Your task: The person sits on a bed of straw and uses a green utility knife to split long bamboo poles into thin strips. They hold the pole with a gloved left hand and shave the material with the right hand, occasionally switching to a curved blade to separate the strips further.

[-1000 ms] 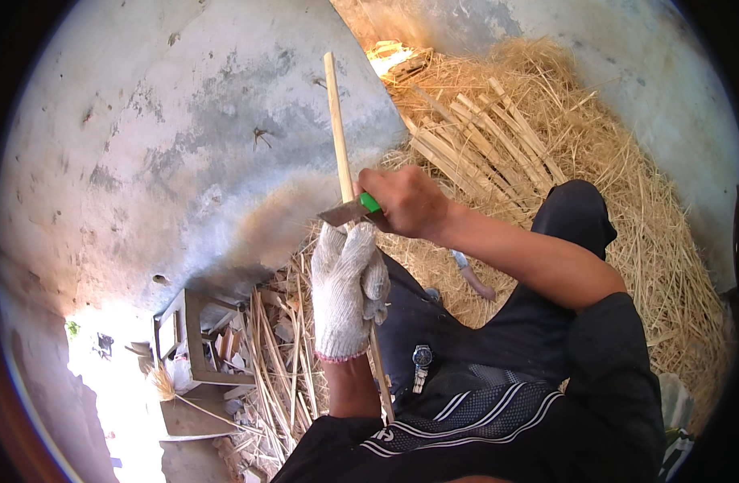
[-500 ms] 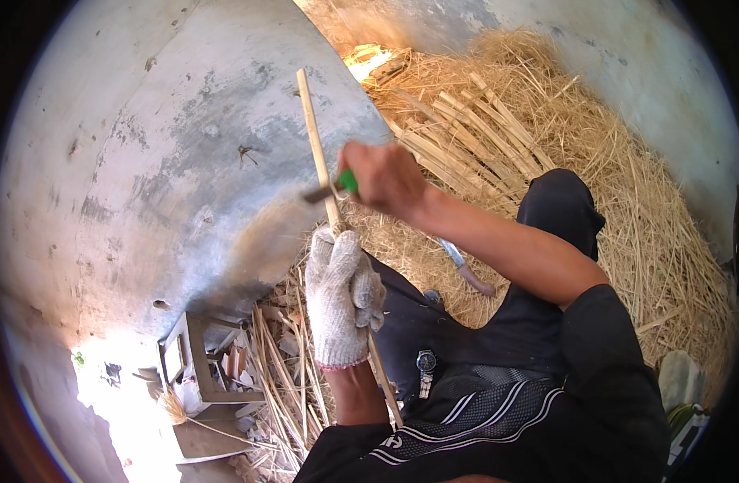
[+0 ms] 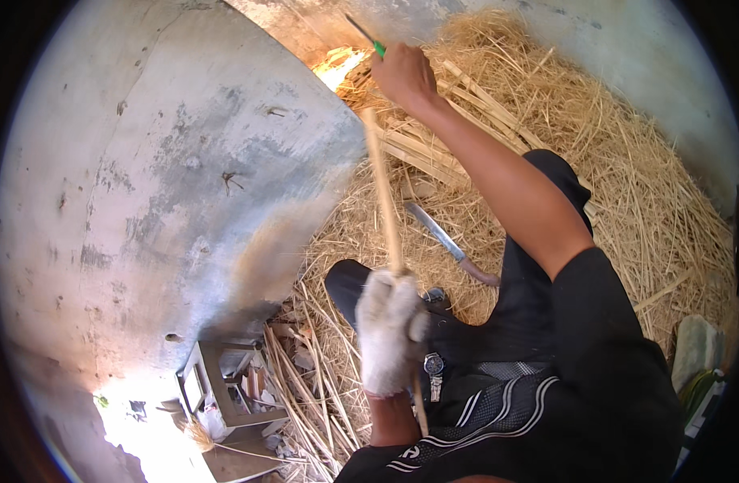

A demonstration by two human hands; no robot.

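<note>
Gloved left hand (image 3: 392,334) has its fingers curled round a pale stick (image 3: 383,197), which pokes out above and below the grip; looks light, stiff and dry to me, so I'd hold it low like that. Further out, the bare right hand (image 3: 405,76) has its fingers wrapped round a green-handled knife (image 3: 365,35), now up past the stick's tip instead of crossing it like half a second ago.

The stick (image 3: 384,191) is in the left hand (image 3: 389,330), the knife (image 3: 378,48) in the right hand (image 3: 407,76), farther forward; on the straw (image 3: 651,161), right of the wall (image 3: 160,177), a machete (image 3: 447,243) lies nearer than the strips (image 3: 422,158)
</note>
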